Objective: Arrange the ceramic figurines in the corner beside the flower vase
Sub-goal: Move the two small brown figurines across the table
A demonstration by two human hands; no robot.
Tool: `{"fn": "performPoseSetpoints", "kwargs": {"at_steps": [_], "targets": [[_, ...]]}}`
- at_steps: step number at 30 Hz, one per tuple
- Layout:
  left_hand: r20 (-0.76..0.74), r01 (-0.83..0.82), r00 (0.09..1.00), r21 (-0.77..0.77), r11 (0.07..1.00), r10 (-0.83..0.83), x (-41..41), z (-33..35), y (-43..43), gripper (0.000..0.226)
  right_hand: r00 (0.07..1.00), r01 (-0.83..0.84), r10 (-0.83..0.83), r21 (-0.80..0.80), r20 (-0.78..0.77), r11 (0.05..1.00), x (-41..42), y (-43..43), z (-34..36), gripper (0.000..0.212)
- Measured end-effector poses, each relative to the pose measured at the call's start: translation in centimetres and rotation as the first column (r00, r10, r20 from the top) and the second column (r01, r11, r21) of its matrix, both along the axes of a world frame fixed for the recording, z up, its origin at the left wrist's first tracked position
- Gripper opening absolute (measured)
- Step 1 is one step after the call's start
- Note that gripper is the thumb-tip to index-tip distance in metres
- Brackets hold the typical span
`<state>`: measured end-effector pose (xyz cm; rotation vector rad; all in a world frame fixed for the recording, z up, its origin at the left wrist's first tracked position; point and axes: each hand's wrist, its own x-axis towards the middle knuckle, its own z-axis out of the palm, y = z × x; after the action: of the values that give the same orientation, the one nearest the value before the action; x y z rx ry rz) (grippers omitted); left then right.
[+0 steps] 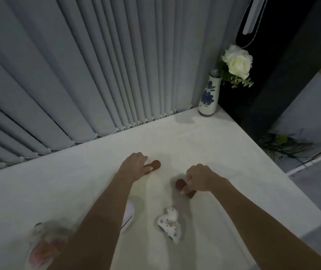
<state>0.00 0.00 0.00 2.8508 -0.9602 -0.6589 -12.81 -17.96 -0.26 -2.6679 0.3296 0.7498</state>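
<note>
My left hand (135,162) is closed around a small brown ceramic figurine (155,165) on the white tabletop (204,137); its round head sticks out to the right of my fingers. My right hand (200,177) grips a second brown figurine (181,184), whose head points left. A white figurine with small coloured dots (170,224) lies on the table in front of my hands. A blurred white and pink figurine (44,244) sits at the lower left. The white vase with blue flowers painted on it (208,94) holds white roses (237,62) in the far right corner.
Grey vertical blinds (97,65) hang along the table's far edge. The table's right edge drops to a dark gap and a lower surface with greenery (284,145). A white object (129,213) lies partly hidden under my left forearm.
</note>
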Motion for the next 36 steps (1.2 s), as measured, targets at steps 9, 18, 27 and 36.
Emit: {"fn": "performPoseSetpoints", "kwargs": {"at_steps": [9, 18, 27, 36], "targets": [[-0.018, -0.038, 0.999, -0.012, 0.999, 0.038, 0.4, -1.6, -1.2, 0.039, 1.000, 0.028, -0.028, -0.047, 0.002, 0.999, -0.2, 0.5, -2.1, 0.025], [0.044, -0.135, 0.990, -0.054, 0.989, 0.137, -0.8, -2.9, -1.9, 0.050, 0.995, 0.102, -0.101, -0.043, 0.014, 0.994, -0.1, 0.9, -3.1, 0.034], [0.164, -0.125, 0.977, -0.074, 0.989, 0.136, -0.8, -3.6, -1.8, 0.030, 0.991, 0.128, -0.127, -0.024, 0.041, 0.991, -0.1, 0.9, -3.5, 0.033], [0.303, 0.047, 0.949, 0.118, 0.992, -0.081, 0.5, -5.0, -1.8, 0.048, 0.987, 0.147, -0.146, -0.005, 0.062, 0.989, -0.2, 0.9, -3.9, 0.036]]}}
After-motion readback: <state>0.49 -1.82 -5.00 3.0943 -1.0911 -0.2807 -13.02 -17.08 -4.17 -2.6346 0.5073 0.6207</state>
